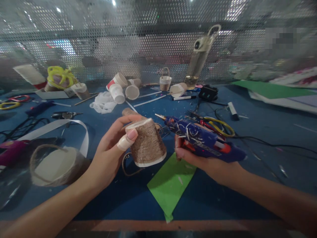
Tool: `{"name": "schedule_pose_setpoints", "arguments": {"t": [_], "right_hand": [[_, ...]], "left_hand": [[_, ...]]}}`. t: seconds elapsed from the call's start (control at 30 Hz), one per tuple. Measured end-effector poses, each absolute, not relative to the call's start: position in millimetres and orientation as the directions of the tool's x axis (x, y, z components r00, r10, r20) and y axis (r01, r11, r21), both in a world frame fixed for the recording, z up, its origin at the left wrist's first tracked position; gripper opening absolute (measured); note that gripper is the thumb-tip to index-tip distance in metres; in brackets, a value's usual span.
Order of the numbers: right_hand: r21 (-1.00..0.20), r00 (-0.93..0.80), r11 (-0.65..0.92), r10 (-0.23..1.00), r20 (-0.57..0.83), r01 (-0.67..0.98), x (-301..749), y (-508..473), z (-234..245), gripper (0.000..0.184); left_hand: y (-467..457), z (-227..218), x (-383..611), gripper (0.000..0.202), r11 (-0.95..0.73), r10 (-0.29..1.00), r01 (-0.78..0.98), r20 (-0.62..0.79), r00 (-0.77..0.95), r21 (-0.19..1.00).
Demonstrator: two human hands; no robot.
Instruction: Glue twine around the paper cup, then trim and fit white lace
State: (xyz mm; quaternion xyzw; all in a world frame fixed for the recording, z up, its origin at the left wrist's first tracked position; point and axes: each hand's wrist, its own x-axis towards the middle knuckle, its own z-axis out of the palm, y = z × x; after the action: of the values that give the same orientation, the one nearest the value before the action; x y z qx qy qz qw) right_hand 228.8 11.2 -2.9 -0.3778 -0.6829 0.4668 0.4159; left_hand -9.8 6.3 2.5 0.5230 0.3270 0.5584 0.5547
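Note:
My left hand (112, 148) grips a paper cup wrapped in brown twine (146, 142), held upside down above the blue table (247, 178); the thumb wears a bandage. A loose end of twine (125, 167) hangs under the cup. My right hand (198, 158) holds a blue glue gun (200, 137) with its metal nozzle pointing left towards the cup, a short gap away. A green paper sheet (170, 181) lies on the table beneath both hands.
A twine-wrapped cup with a handle (53, 165) lies at the left beside a white ribbon (61, 127). Several paper cups (123, 87), sticks, a marker (232, 110), scissors (218, 125), a water bottle (200, 56) and cables lie further back. A perforated screen stands behind.

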Motion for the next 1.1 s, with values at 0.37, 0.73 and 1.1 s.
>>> {"name": "schedule_pose_setpoints", "arguments": {"t": [0.37,0.73,1.1], "right_hand": [[-0.968,-0.378,0.244,0.904,0.201,0.067,230,12,-7,0.010],[-0.966,-0.419,0.254,0.882,0.215,0.040,240,14,-9,0.011],[-0.967,-0.409,0.247,0.877,0.253,-0.069,234,12,-9,0.011]], "left_hand": [[8,3,-9,0.024,-0.164,0.963,-0.277,0.214,0.161,0.947],[6,4,-8,0.021,-0.171,0.965,-0.283,0.218,0.145,0.944],[5,5,-8,0.021,-0.176,0.959,-0.273,0.228,0.169,0.946]]}}
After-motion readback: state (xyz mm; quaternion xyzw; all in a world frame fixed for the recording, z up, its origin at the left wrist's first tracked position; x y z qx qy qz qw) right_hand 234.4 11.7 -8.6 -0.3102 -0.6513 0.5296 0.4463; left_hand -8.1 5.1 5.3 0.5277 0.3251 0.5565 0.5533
